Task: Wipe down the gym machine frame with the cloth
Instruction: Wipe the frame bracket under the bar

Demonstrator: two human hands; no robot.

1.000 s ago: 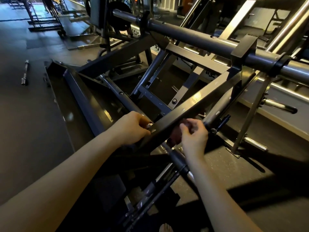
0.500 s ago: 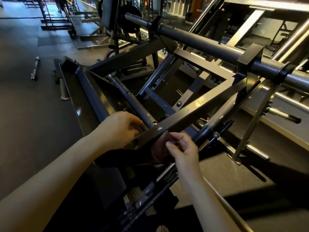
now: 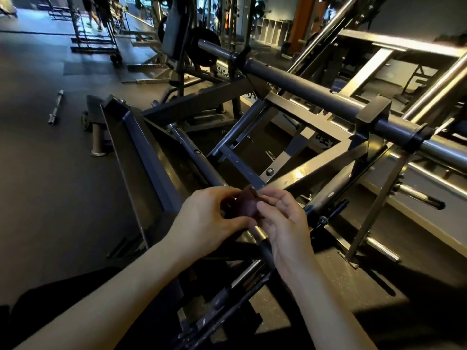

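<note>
A small dark maroon cloth (image 3: 246,204) is bunched between both my hands, just above the near end of the slanted frame beam (image 3: 310,170). My left hand (image 3: 209,221) grips its left side with curled fingers. My right hand (image 3: 280,218) pinches its right edge between thumb and fingertips. The dark grey gym machine frame (image 3: 326,99) spreads across the middle and right, with a thick round bar running from upper centre to the right edge. Most of the cloth is hidden by my fingers.
A sloped footplate (image 3: 141,157) rises on the left of the frame. A short loose bar (image 3: 56,107) lies on the dark floor at the left. Chrome pegs (image 3: 417,198) stick out on the right. More racks and a person's legs (image 3: 94,13) stand far back.
Both hands came off the slanted beam's near end and rose together. The cloth, earlier pressed under the beam by my right hand, is now held between both hands. The camera tilted up.
</note>
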